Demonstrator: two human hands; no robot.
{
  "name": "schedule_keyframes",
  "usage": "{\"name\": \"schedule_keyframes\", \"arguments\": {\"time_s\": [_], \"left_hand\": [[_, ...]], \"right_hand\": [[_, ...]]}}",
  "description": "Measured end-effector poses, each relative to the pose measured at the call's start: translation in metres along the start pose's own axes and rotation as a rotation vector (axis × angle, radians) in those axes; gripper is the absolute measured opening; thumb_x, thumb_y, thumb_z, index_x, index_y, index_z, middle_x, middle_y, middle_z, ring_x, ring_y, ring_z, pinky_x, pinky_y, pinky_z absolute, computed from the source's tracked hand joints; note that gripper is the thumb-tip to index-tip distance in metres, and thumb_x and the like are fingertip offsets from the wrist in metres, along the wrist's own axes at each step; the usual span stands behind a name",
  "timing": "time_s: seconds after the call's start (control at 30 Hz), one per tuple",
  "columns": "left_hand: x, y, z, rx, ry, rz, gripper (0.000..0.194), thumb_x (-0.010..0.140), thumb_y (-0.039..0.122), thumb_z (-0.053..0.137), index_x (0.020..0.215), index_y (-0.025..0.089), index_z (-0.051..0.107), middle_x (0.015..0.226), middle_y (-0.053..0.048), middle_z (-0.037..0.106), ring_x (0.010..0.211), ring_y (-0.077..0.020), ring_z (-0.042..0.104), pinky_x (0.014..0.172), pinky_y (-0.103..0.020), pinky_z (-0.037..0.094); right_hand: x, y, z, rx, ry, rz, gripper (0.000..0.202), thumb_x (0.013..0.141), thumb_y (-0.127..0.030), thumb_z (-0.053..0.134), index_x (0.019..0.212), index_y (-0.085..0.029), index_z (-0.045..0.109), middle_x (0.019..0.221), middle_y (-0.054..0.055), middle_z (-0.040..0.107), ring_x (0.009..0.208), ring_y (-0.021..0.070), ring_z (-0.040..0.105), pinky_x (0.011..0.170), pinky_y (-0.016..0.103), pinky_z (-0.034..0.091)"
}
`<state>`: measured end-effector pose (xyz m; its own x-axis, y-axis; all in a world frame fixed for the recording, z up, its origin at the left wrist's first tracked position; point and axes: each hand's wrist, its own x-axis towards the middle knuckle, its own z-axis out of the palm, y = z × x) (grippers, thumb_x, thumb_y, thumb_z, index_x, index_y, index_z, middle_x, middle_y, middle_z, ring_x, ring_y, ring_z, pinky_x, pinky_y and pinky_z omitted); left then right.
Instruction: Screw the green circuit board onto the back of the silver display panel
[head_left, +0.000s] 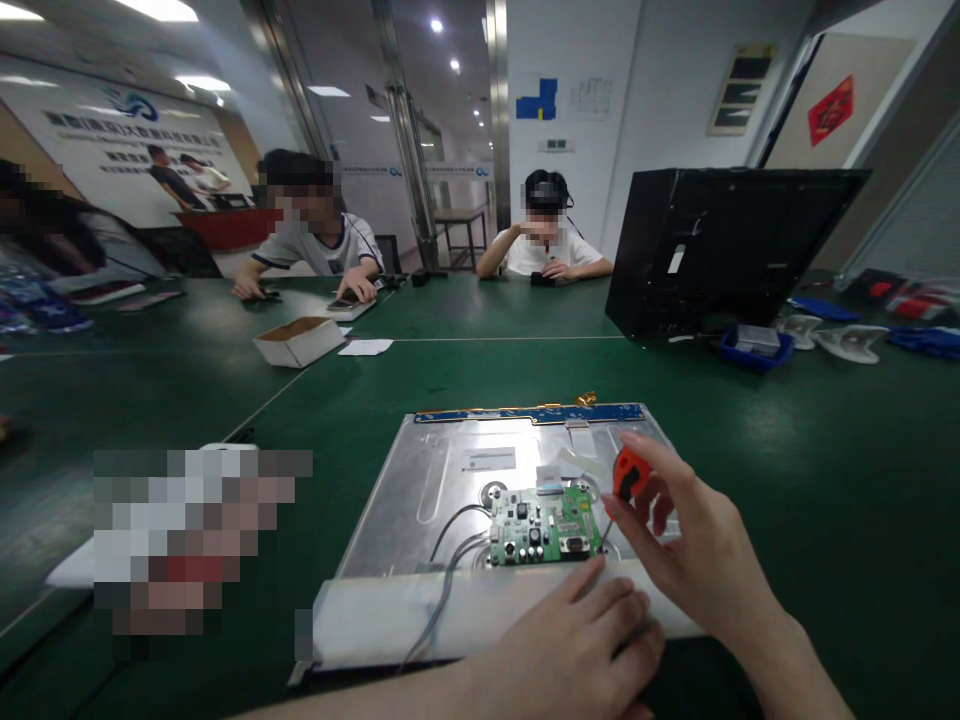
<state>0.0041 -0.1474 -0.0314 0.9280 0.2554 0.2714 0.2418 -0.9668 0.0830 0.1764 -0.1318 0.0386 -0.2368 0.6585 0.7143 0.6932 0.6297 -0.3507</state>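
A black casing (735,250) stands at right on a green table (465,370), a blue tray (739,354) near its base, an open white box (304,350) at left. Beyond, a person in white (555,256) sits; bluish shapes (41,305), possibly bottles, blur far left.

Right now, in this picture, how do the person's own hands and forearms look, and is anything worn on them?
The left hand and the right hand are both bare, with slender fingers and no gloves. No ring, watch or bracelet shows. The forearms are bare as far as the picture shows them, without a visible sleeve.
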Motion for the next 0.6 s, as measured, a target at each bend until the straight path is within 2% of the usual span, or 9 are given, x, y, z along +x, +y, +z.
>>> {"name": "schedule_keyframes", "arguments": {"time_s": [0.3, 0.6], "left_hand": [[0.0009, -0.0007, -0.0028, -0.004, -0.001, 0.009, 0.043, 0.101, 0.04, 0.048, 0.13, 0.01, 0.051, 0.125, -0.012, 0.061, 0.125, -0.0276, 0.049, 0.116, -0.045, 0.024], [-0.0006, -0.0008, -0.0002, -0.011, -0.007, 0.005, 0.042, 0.101, 0.041, 0.047, 0.13, 0.011, 0.052, 0.127, -0.012, 0.06, 0.126, -0.0276, 0.048, 0.117, -0.046, 0.022]], "right_hand": [[-0.0009, 0.0005, -0.0005, 0.033, -0.014, 0.049, 0.05, 0.092, -0.018, 0.053, 0.139, -0.022, 0.038, 0.078, -0.003, 0.061, 0.049, 0.0087, 0.054, 0.046, 0.02, 0.047], [0.0003, 0.0009, 0.0005, 0.015, 0.023, -0.008, 0.046, 0.09, -0.018, 0.058, 0.133, -0.022, 0.041, 0.081, -0.003, 0.059, 0.051, 0.0078, 0.052, 0.047, 0.02, 0.045]]}}
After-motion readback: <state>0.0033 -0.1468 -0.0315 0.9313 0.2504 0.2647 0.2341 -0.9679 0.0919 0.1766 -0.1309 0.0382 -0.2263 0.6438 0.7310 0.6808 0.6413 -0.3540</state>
